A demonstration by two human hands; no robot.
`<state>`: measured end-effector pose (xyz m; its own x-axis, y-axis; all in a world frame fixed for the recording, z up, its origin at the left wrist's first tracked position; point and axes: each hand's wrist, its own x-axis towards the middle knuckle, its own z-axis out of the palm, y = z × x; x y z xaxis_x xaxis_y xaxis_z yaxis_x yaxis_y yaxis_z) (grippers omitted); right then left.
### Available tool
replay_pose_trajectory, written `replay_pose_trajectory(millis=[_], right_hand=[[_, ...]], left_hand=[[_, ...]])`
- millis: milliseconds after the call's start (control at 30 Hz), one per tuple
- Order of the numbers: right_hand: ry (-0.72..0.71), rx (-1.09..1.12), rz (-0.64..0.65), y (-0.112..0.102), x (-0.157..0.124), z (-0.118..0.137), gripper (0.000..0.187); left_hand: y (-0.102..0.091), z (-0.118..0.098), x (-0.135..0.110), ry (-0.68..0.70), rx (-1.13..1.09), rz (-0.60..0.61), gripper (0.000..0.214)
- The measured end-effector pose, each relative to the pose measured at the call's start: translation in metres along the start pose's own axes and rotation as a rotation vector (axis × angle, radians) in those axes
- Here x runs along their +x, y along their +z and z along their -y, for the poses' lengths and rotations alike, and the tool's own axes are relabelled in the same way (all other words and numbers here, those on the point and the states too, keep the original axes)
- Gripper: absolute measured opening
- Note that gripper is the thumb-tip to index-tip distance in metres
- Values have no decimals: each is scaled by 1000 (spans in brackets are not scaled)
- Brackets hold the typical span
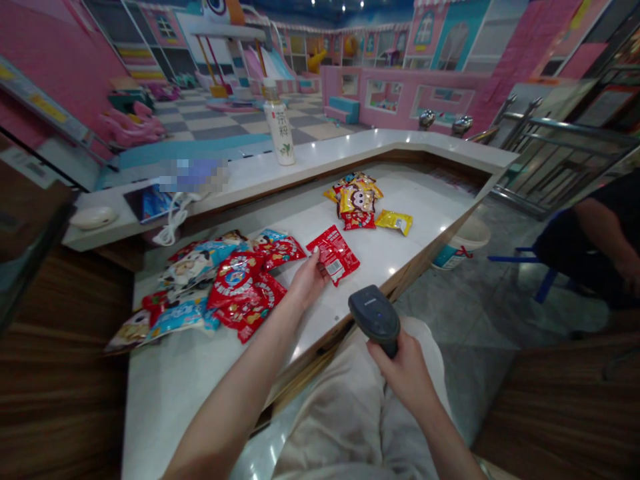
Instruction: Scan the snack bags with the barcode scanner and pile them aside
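My left hand [311,279] grips the near left edge of a red snack bag [336,253], whose barcode side faces up over the white counter [170,387]. In my right hand [407,367] is a dark barcode scanner [376,315], held by its handle above my lap, its head pointing toward the red bag. Left of my left hand lies a heap of red snack bags [239,287] and blue-and-white snack bags [200,263]. Farther back sits a smaller pile of red and yellow snack bags [357,200], with a yellow packet [395,221] beside it.
A tea bottle [280,127] stands on the raised ledge [325,148] behind the counter. White cables [175,219] hang at the ledge's left, near a white oval object [94,217]. A bucket [461,245] is on the floor at right, near a seated person [590,233].
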<state>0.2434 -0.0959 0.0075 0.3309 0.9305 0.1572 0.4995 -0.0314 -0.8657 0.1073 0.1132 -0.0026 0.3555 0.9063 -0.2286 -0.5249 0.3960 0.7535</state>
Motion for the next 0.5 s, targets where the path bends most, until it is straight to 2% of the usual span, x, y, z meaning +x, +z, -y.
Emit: replay_pose_trajectory(millis=[100, 167, 267, 333, 400, 433, 500], right_hand=[[-19, 17, 0, -2, 1, 0, 19], [-23, 31, 1, -3, 2, 1, 19], [-37, 35, 2, -3, 3, 1, 18], [-42, 34, -4, -3, 3, 0, 17], [-38, 33, -10, -3, 3, -1, 16], [-36, 31, -13, -3, 3, -2, 16], [-29, 27, -18, -4, 3, -4, 16]], left_hand=[[-3, -29, -2, 200, 137, -73, 36], [-9, -56, -3, 388, 338, -158, 42], [-23, -97, -4, 695, 947, -317, 45], [-35, -118, -4, 778, 1465, -436, 44], [-47, -131, 0, 659, 1910, -516, 45], [-52, -136, 3, 536, 2072, -513, 47], [-59, -142, 11, 267, 2264, -422, 56]])
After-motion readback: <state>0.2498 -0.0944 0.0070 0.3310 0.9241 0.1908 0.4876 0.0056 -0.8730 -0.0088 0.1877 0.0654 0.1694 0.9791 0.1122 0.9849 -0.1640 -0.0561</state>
